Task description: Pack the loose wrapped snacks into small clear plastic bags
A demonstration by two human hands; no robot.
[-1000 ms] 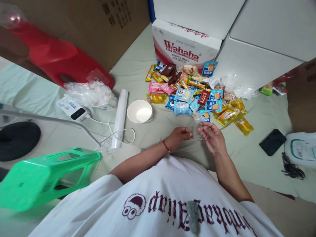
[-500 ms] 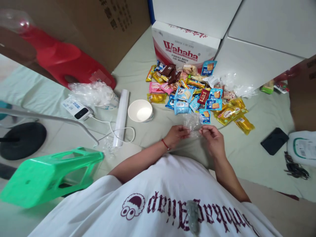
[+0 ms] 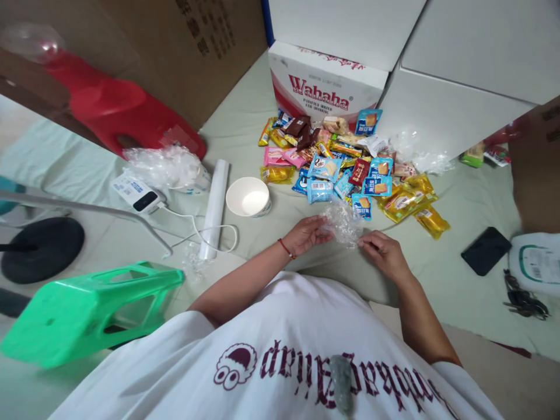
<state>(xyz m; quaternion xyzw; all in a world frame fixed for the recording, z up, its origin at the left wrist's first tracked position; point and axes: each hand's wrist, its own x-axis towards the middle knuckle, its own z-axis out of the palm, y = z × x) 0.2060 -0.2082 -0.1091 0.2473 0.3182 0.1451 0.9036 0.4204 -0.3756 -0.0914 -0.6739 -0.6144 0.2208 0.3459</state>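
Observation:
Between my two hands is a crinkled clear plastic bag (image 3: 343, 224), thin and see-through. My left hand (image 3: 308, 234), with a red cord bracelet at the wrist, pinches its left side. At the lower right edge, my right hand (image 3: 385, 251) is closed with fingertips gripping the film. Just beyond the bag lies a heap of small wrapped snacks (image 3: 326, 168) in blue, yellow, pink, red and brown packets. A blue snack packet (image 3: 362, 206) is the nearest one, close behind the bag. Left of my left hand stands a white paper cup (image 3: 248, 197), open side up.
A roll of clear film (image 3: 214, 210) and a white device with a cable (image 3: 146, 201) lie left of the cup. Crumpled plastic (image 3: 164, 166) tops another cup beside a red bottle (image 3: 131, 116). A Wahaha carton (image 3: 328, 81) backs the heap. Rightward are a black phone-like object (image 3: 486, 251) and a green stool (image 3: 96, 309) at left.
My right hand has moved right and slightly down, away from my left. The plastic bag between them is spread wider and looks fuller.

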